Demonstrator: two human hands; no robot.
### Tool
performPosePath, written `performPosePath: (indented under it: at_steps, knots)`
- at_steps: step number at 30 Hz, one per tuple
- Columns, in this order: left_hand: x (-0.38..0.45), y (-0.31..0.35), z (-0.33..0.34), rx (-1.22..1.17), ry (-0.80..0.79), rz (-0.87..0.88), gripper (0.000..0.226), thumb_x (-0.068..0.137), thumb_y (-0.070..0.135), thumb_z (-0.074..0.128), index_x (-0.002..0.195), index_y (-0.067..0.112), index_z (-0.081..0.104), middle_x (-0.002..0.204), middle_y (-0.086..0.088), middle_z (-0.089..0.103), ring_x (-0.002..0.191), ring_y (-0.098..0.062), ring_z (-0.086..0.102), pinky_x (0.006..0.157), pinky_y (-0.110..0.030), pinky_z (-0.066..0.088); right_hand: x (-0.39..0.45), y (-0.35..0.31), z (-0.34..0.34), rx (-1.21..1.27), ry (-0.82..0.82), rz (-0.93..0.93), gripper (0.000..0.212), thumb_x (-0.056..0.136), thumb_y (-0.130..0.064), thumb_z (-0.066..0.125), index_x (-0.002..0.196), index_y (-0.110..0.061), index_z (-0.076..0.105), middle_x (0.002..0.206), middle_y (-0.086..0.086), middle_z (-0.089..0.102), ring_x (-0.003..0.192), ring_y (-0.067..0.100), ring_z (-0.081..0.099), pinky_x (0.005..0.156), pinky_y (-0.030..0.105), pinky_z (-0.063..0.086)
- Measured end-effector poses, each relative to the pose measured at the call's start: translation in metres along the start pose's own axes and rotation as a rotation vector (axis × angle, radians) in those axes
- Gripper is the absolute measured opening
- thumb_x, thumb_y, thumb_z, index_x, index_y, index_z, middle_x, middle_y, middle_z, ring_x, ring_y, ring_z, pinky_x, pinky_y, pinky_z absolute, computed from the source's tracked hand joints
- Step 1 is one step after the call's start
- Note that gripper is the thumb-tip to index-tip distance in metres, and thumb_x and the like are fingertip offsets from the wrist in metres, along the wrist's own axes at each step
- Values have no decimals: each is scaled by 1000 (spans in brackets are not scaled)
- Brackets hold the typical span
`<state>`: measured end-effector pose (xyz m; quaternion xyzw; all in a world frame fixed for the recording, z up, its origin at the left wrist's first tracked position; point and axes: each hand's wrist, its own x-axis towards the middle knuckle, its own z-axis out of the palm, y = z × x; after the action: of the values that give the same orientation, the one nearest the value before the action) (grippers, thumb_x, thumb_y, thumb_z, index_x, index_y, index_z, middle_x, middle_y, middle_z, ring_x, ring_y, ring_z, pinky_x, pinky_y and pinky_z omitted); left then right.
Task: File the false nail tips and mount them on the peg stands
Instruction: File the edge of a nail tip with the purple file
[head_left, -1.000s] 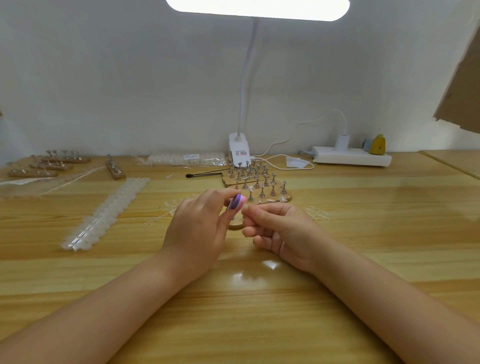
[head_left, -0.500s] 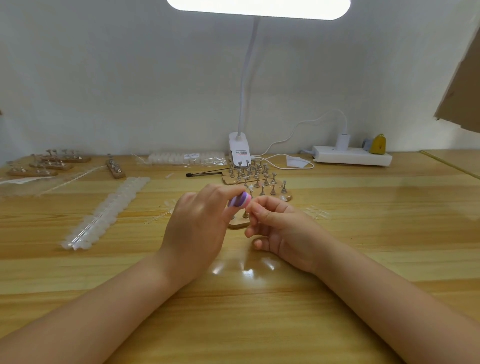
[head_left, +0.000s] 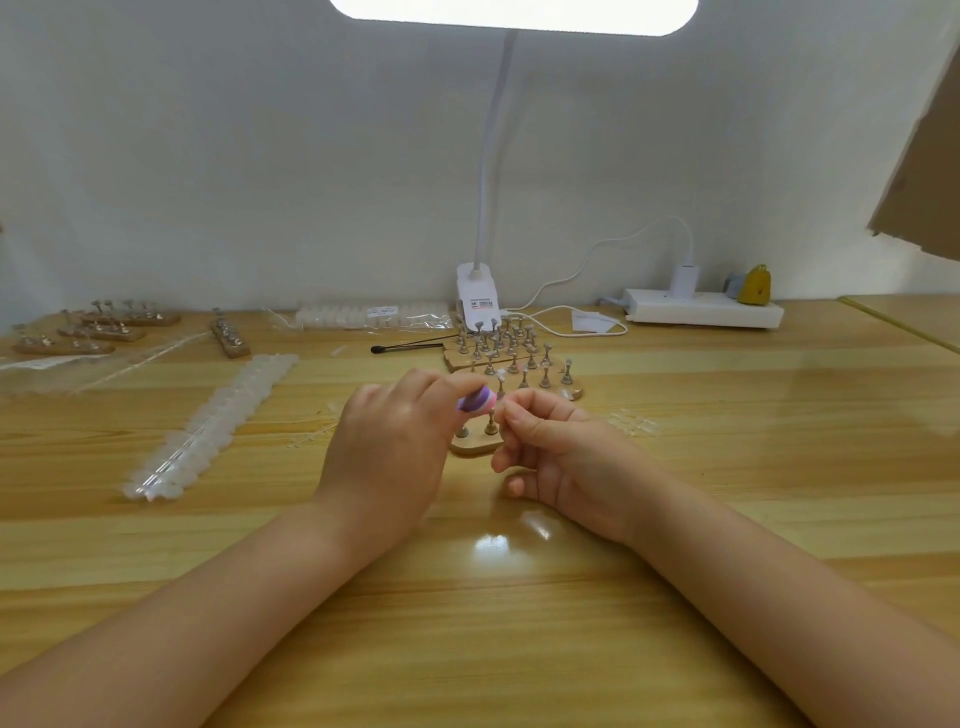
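My left hand grips a small purple and pink nail file, whose end pokes out past my fingers. Right beside it, my right hand pinches something tiny between thumb and forefinger, presumably a clear nail tip; it is too small to make out. File and pinched fingers meet just above a small wooden peg stand. Behind it, more wooden stands with metal pegs stand in rows. A long strip of clear nail tips lies to the left.
A clip lamp stands at the back with its lit head overhead. A power strip lies back right, a bag of tips and a black brush at the back centre, several peg stands back left.
Both hands have shifted slightly away from me, and the file's end has moved a little against the right fingertips. The grips are unchanged.
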<state>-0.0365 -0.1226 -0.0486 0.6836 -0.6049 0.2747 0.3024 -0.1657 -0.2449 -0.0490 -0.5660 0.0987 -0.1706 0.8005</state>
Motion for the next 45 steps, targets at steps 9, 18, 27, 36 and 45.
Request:
performPosePath:
  at_steps: [9, 18, 27, 36, 45]
  knots:
    - [0, 7, -2, -30, 77, 64, 25, 91, 28, 47, 115, 23, 51, 101, -4, 64, 79, -19, 62, 82, -39, 43, 0, -1, 1, 7, 4, 7, 8, 79, -22, 63, 78, -16, 67, 67, 1, 55, 60, 13, 58, 50, 23, 46]
    - [0, 6, -4, -53, 111, 102, 26, 91, 31, 50, 115, 25, 46, 100, -5, 64, 80, -21, 62, 83, -37, 40, 0, -3, 2, 3, -8, 29, 13, 78, -22, 60, 86, -12, 62, 65, -1, 52, 60, 13, 57, 51, 23, 45]
    - [0, 3, -4, -38, 154, 59, 26, 90, 30, 49, 115, 23, 45, 98, -8, 61, 88, -22, 58, 81, -37, 40, -1, -5, 1, 39, -32, 21, 15, 81, -23, 58, 69, -20, 66, 67, -2, 48, 62, 14, 56, 53, 25, 43]
    - [-1, 10, -1, -46, 171, 177, 30, 92, 26, 50, 121, 20, 46, 102, -9, 62, 82, -20, 60, 79, -36, 43, 1, -2, 2, 5, -7, 27, 18, 77, -20, 61, 92, -10, 60, 69, 2, 55, 59, 12, 56, 52, 24, 45]
    - [0, 6, -1, -49, 147, 74, 23, 90, 26, 49, 112, 18, 44, 100, -7, 62, 77, -24, 60, 79, -36, 40, 2, -1, -1, 35, -4, 40, 9, 78, -19, 59, 81, -11, 62, 63, 0, 49, 59, 14, 56, 52, 25, 46]
